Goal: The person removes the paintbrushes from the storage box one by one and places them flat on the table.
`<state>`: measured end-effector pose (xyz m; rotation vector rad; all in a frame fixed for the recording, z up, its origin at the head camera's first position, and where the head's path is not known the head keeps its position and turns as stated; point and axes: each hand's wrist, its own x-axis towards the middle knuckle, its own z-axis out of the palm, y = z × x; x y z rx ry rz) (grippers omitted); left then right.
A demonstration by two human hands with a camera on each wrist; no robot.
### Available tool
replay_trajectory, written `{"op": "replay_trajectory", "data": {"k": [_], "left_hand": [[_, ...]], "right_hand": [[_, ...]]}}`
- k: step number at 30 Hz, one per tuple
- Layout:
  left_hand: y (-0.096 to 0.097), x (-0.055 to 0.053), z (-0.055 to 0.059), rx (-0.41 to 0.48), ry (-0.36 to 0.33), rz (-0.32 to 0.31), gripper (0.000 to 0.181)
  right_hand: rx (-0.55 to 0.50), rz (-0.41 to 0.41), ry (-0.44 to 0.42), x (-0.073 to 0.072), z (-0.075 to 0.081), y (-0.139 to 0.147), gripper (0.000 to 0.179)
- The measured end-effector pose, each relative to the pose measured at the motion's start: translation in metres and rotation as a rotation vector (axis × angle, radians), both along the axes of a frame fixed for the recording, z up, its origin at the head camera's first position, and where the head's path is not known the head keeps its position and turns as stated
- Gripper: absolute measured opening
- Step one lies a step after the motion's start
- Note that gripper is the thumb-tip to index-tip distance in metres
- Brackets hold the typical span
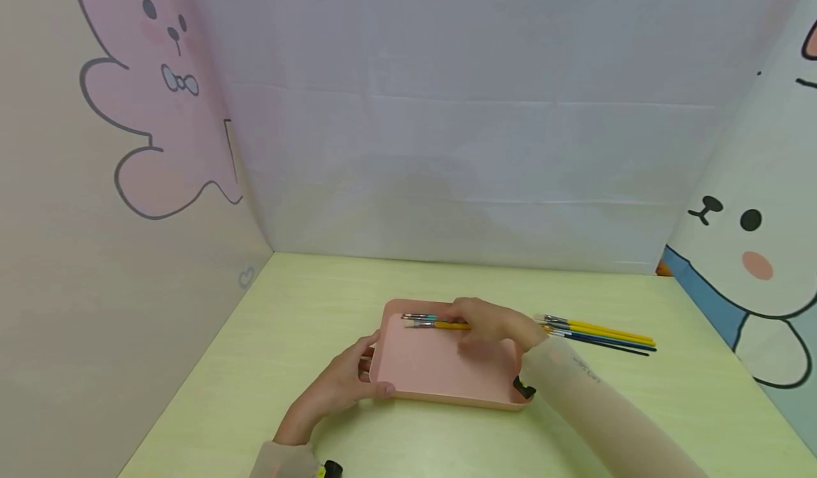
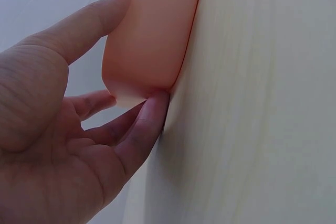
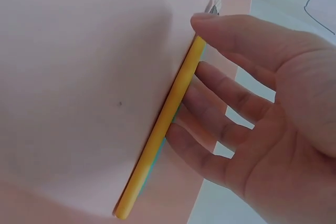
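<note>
A shallow pink tray [image 1: 440,375] sits on the table. My left hand [image 1: 338,382] grips its near left corner, the thumb against the near wall [image 2: 149,35] and the other fingers round the left side, low by the tabletop. Over the tray's far part is my right hand [image 1: 488,322], its thumb and fingertips around a yellow-handled paintbrush [image 3: 176,100]. That brush lies along the tray's far wall, bristles to the left. Beside it is a teal-handled paintbrush [image 1: 424,316], mostly hidden behind the yellow handle in the right wrist view.
Several paintbrushes [image 1: 603,335] with yellow, blue and black handles lie on the pale table [image 1: 319,301] right of the tray. White sheeting [image 1: 472,152] stands behind the table, and panels with cartoon animals [image 1: 753,265] flank it. A black wrist device [image 1: 524,388] overlaps the tray's near right corner.
</note>
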<state>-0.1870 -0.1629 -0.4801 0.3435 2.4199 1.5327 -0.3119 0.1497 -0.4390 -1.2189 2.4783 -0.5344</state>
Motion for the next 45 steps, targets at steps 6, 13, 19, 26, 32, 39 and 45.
{"op": "replay_trajectory", "data": {"k": [6,13,19,26,32,39,45], "left_hand": [[0.001,0.0,0.0,-0.009,0.001,-0.003,0.108],[0.001,0.0,0.0,-0.008,0.007,-0.009,0.106],[0.0,0.0,-0.001,0.006,0.004,-0.013,0.106],[-0.001,-0.001,-0.002,-0.008,0.013,-0.015,0.106],[-0.002,0.0,-0.003,-0.004,0.01,-0.012,0.106],[-0.001,-0.001,-0.003,-0.005,0.007,-0.011,0.106],[0.0,-0.001,-0.002,-0.012,0.006,-0.013,0.107]], "right_hand": [[0.05,-0.017,-0.024,0.003,-0.002,-0.001,0.054],[0.076,-0.057,-0.047,0.007,-0.002,-0.003,0.055],[0.071,-0.095,-0.058,0.009,-0.001,-0.003,0.057],[0.087,-0.095,-0.039,0.007,-0.003,-0.003,0.063],[0.054,-0.047,-0.038,0.003,-0.007,-0.003,0.065],[0.037,-0.038,-0.029,0.001,-0.01,-0.002,0.063],[0.046,-0.055,-0.029,0.001,-0.011,-0.001,0.059]]}}
